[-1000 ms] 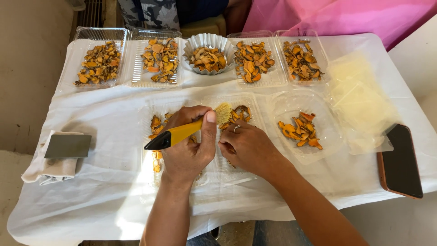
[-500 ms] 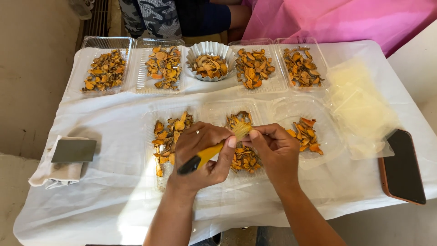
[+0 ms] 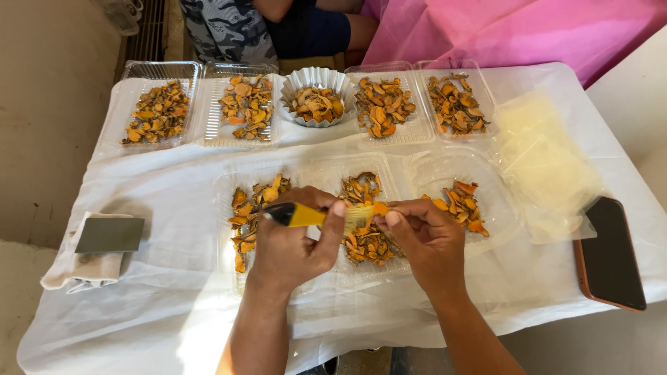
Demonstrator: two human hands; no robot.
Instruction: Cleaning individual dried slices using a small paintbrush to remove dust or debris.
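Brush [image 3: 316, 214] now higher in left hand [image 3: 295, 243]

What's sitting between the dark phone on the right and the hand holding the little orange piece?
In the head view, between the phone and the right hand lies a clear tray holding a few orange dried slices, then the white cloth.
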